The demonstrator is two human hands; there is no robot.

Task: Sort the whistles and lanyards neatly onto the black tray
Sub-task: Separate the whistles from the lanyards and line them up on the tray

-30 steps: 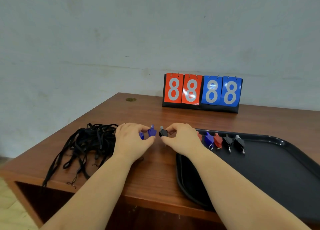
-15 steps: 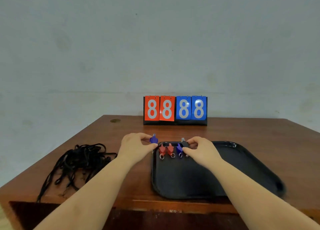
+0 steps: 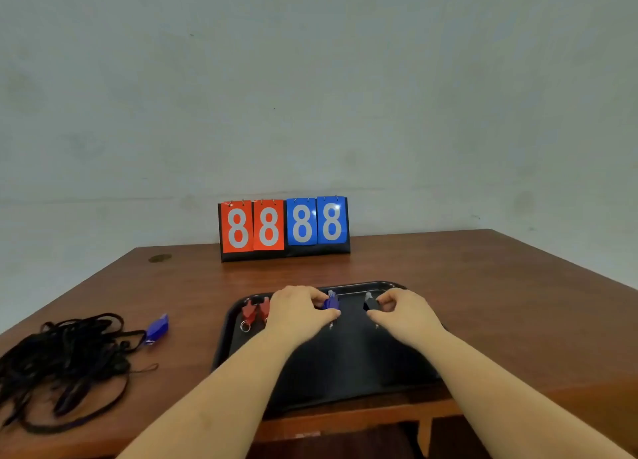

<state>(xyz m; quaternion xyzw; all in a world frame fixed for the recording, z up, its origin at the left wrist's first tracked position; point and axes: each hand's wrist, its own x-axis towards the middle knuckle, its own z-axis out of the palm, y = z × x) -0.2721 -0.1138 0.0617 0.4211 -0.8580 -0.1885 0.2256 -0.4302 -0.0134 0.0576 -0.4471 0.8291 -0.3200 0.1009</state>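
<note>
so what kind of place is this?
Probably a plain indoor room set up for sports gear, maybe a school or gym office: a flip scoreboard showing 88 88, a wooden table against a bare wall, and whistles on a black tray.

The tray (image 3: 390, 286) lies on the table (image 3: 483, 286) before me at twelve o'clock, the scoreboard (image 3: 283, 229) behind it. On its far end two whistles (image 3: 255, 312) sit at eleven; my left hand (image 3: 298, 312) and right hand (image 3: 405, 315) rest beside them. The lanyards (image 3: 65, 362) lie at nine, one whistle (image 3: 158, 328) just right of them
</note>
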